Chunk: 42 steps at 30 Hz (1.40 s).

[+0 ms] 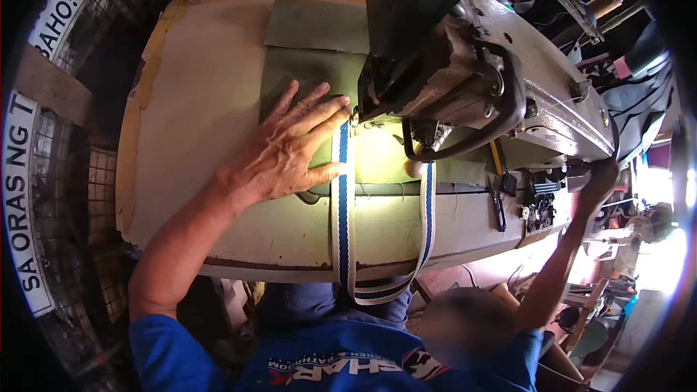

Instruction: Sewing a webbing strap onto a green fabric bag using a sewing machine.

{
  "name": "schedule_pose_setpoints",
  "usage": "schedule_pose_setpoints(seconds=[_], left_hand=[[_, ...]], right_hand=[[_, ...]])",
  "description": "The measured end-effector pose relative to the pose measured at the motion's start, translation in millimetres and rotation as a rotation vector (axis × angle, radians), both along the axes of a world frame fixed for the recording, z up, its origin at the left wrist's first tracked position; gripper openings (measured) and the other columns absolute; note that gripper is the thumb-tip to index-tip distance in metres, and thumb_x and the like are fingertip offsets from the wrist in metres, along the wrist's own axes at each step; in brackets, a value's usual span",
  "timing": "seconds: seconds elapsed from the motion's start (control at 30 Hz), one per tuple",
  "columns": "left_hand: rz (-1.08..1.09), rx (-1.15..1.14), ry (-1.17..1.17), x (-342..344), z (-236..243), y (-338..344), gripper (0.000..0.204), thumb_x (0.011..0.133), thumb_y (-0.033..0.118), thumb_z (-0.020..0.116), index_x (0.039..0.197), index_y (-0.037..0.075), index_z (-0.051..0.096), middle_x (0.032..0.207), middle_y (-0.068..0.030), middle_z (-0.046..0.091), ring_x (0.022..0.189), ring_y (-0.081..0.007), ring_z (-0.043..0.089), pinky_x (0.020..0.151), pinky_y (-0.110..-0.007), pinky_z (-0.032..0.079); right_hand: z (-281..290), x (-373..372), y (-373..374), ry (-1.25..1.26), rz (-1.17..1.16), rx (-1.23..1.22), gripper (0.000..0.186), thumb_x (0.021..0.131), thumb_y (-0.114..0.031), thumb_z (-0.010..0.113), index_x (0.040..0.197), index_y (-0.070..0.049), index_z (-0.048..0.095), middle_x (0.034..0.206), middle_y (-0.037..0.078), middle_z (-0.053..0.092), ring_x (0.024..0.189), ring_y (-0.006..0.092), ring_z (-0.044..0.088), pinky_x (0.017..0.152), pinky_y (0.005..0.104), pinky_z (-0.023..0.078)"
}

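Note:
My left hand [301,141] lies open and flat, fingers spread, on an olive green fabric panel [308,25]. Its thumb and fingertips press on a white webbing strap with a blue stripe [343,218], just left of the sewing head of a sewing machine [435,72]. The strap hangs in a loop over the table's front edge, and its other leg runs back up under the machine. Dark cord or binding runs along the fabric's near edge. At the far right, my right hand [599,178] is closed at the rim of the machine's handwheel [616,127]; its fingers are partly hidden.
A lamp lights the needle area. On the pale table [203,80] with worn edges, small scissors or snips [499,207] and small metal parts [537,207] lie right of the strap. Wire mesh and signs [29,203] stand left; cluttered shelves and rolls fill the right.

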<state>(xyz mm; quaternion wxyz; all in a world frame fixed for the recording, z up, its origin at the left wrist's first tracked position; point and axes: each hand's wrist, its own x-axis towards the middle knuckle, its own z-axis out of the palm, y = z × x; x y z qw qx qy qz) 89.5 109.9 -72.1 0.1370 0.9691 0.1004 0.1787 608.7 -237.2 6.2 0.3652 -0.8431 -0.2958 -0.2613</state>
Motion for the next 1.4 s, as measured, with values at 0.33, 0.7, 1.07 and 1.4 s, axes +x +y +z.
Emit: schedule_pose_setpoints(seconds=[0.33, 0.7, 1.07, 1.4], left_hand=[[0.02, 0.026, 0.058, -3.1, -2.6, 2.9, 0.067, 0.092, 0.041, 0.064, 0.14, -0.001, 0.047, 0.15, -0.0173, 0.042, 0.145, -0.032, 0.031, 0.122, -0.053, 0.019], [0.355, 0.199, 0.297, -9.9, 23.3, -90.6, 0.072, 0.09, 0.045, 0.063, 0.139, -0.004, 0.047, 0.144, -0.0229, 0.046, 0.13, -0.0363, 0.044, 0.108, -0.049, 0.036], [-0.027, 0.115, 0.005, -6.5, 16.3, -20.6, 0.053, 0.084, 0.026, 0.072, 0.127, -0.003, 0.057, 0.13, -0.0175, 0.055, 0.128, -0.0337, 0.049, 0.112, -0.046, 0.036], [0.09, 0.089, -0.028, -10.1, 5.9, -40.5, 0.058, 0.085, 0.027, 0.072, 0.129, -0.006, 0.054, 0.132, -0.0198, 0.053, 0.132, -0.0372, 0.045, 0.116, -0.051, 0.032]], right_hand=[[-5.5, 30.1, -40.2, 0.031, 0.158, -0.038, 0.03, 0.103, -0.025, 0.051, 0.12, -0.001, 0.052, 0.106, 0.012, 0.06, 0.098, 0.0241, 0.059, 0.088, 0.0388, 0.048], [-45.1, -301.9, 21.5, 0.289, 0.508, -0.589, 0.064, 0.086, -0.02, 0.073, 0.145, -0.013, 0.049, 0.129, 0.018, 0.053, 0.117, 0.0379, 0.052, 0.1, 0.046, 0.044], [-52.9, -263.2, 121.8, -0.202, 0.439, -0.367, 0.042, 0.088, -0.004, 0.064, 0.129, -0.007, 0.058, 0.112, 0.017, 0.058, 0.101, 0.0377, 0.058, 0.083, 0.0464, 0.05], [-53.9, -307.0, 88.8, -0.169, 0.481, -0.436, 0.054, 0.085, -0.008, 0.071, 0.136, -0.009, 0.055, 0.147, 0.019, 0.043, 0.133, 0.0381, 0.045, 0.106, 0.0486, 0.04]])
